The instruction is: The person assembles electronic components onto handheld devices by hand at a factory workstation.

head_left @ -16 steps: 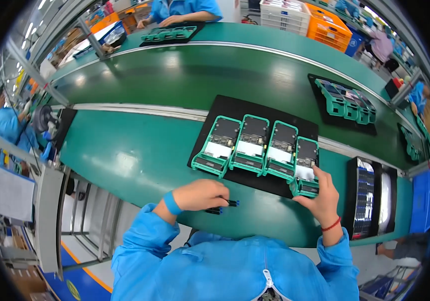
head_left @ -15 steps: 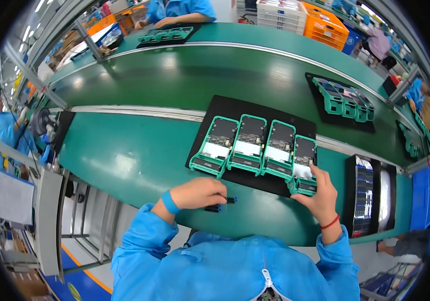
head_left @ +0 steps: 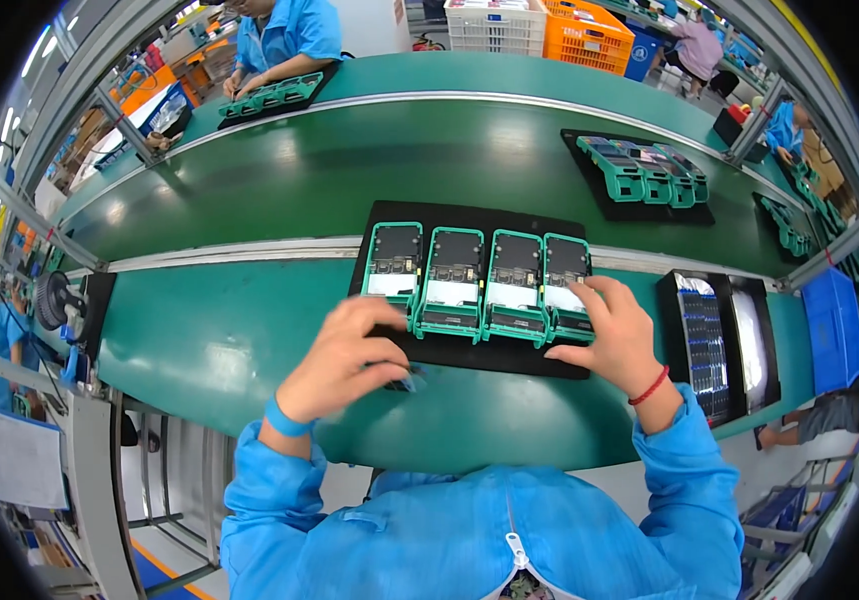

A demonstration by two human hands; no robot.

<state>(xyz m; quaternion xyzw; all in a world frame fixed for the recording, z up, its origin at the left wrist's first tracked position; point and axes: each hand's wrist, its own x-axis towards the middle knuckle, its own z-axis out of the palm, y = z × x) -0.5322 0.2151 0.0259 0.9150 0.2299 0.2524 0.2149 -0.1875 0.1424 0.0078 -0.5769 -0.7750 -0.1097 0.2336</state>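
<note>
A black mat (head_left: 471, 212) lies before me with a row of green frames, each holding an opened phone-like device with dark boards and a white or silvery section. My left hand (head_left: 341, 358), slightly blurred, hovers at the near left corner of the mat beside the leftmost green frame (head_left: 394, 258). Its thumb and fingers are apart, with nothing visible between them. Small dark pieces (head_left: 411, 380) lie partly hidden by its thumb. My right hand (head_left: 617, 335) is spread beside the rightmost green frame (head_left: 567, 262), fingertips over its right side and thumb near its lower edge.
To the right stand a black tray (head_left: 701, 345) with rows of small dark parts and a blue bin (head_left: 834, 330). Beyond a metal rail, another loaded mat (head_left: 639, 180) rests on the green belt. Across it, a co-worker (head_left: 284, 45) handles similar frames. A black reel (head_left: 57, 300) stands left.
My left hand has moved up and left from the small dark pieces toward the leftmost frame, and its fingers have spread. My right hand stays by the rightmost frame. The whole view has shifted.
</note>
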